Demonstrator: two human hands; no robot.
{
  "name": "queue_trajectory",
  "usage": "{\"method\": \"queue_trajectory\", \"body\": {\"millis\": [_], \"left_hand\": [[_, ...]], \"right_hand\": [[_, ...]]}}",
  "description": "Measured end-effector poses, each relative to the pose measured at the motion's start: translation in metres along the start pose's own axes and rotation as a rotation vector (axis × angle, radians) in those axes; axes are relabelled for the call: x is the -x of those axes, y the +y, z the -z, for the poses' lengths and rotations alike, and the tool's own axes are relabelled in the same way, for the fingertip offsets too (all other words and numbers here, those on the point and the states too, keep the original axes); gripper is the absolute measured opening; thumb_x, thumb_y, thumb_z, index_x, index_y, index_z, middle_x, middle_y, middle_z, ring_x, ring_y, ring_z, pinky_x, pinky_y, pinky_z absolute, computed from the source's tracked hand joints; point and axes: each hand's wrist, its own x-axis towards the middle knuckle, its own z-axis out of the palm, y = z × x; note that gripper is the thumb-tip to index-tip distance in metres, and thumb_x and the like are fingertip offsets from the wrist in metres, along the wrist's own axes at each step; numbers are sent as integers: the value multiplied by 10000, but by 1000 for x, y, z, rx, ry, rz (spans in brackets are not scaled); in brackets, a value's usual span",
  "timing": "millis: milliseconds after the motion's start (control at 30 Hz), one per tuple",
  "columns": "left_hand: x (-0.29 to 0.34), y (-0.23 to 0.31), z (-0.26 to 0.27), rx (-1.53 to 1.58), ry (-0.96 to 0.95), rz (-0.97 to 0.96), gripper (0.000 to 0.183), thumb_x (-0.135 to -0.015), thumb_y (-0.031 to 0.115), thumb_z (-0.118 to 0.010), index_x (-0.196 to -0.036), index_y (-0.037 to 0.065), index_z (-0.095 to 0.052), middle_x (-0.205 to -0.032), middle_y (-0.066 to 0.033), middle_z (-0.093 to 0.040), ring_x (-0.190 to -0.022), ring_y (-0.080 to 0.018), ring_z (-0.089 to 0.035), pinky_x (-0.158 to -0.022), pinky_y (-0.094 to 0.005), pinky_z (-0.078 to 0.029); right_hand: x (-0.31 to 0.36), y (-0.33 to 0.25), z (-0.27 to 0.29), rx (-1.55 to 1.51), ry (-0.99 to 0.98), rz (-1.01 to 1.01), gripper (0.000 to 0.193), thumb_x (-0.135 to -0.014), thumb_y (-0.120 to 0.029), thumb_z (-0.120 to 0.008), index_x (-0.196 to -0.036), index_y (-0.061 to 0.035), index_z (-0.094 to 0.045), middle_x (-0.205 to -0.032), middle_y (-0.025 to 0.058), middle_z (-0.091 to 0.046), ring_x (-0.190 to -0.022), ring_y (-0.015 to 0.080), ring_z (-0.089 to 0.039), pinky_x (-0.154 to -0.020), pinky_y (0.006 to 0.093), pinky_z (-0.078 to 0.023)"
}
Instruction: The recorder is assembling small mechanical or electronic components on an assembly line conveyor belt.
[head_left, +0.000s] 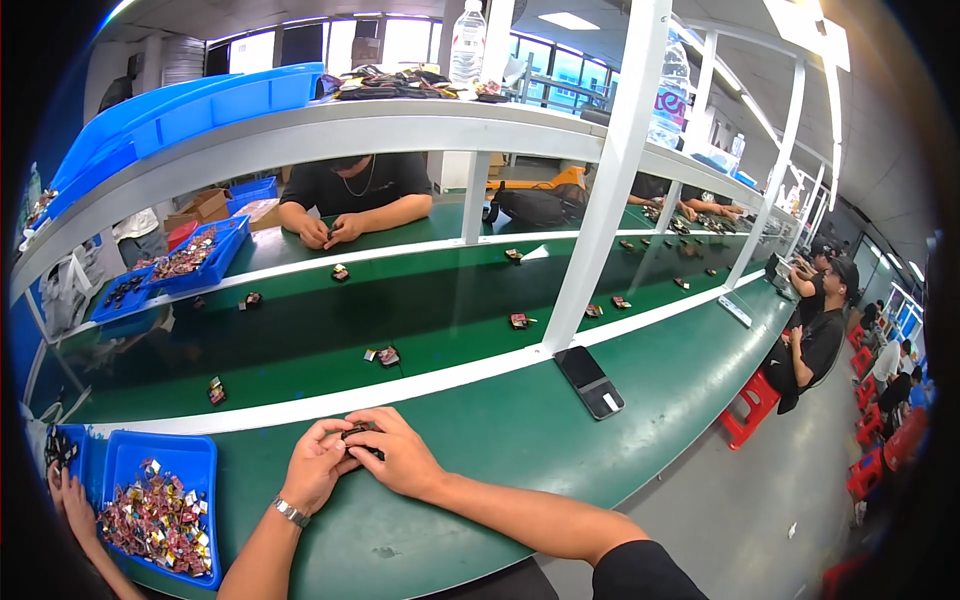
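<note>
Over the green bench, my left hand [314,465] and my right hand [402,457] meet with fingers closed around one small black plastic part [356,432]. Fingers cover most of it, so its exact kind does not show. A metal-banded watch [291,511] is on my left wrist. To the left of my hands sits a blue tray [214,462] heaped with small reddish circuit boards [158,520] bearing white, yellow and black bits. Beyond my hands, a small board assembly [388,356] lies on the green conveyor belt [300,375].
At far left another person's hand [75,505] reaches by black parts [60,450]. A black phone [590,383] lies right, beside a white upright post [610,180]. A shelf [400,128] spans above the belt. Across sits a co-worker [355,195]; more people sit along the right.
</note>
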Motion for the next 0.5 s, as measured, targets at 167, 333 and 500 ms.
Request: {"method": "queue_trajectory", "body": {"millis": [167, 333, 500], "left_hand": [[2, -4, 5, 150, -33, -81, 227, -988, 32, -476, -1213, 54, -494, -1257, -145, -592, -1127, -217, -602, -970, -400, -518], [7, -6, 10, 207, -86, -151, 261, -965, 34, -530, -1222, 40, -486, -1323, -157, -541, -1167, -230, -579, -1001, -409, -497], [-3, -10, 2, 258, -158, -113, 247, -989, 80, -524, -1231, 43, -492, -1373, -167, -513, -1218, -237, -554, -1028, -425, -475]], "right_hand": [[-6, -6, 3, -47, 18, 49, 145, -816, -59, -698, -960, -42, -704, -1211, 93, -595, -1134, 265, -540, -852, 346, -522], [-9, -9, 4, -5, 11, 130, 207, -762, -72, -737, -968, -74, -717, -1252, 93, -589, -1176, 302, -522, -990, 407, -446], [-9, -6, 18, 50, 52, 127, 192, -726, -36, -739, -913, -76, -722, -1185, 75, -621, -1122, 283, -556, -921, 380, -488]]}}
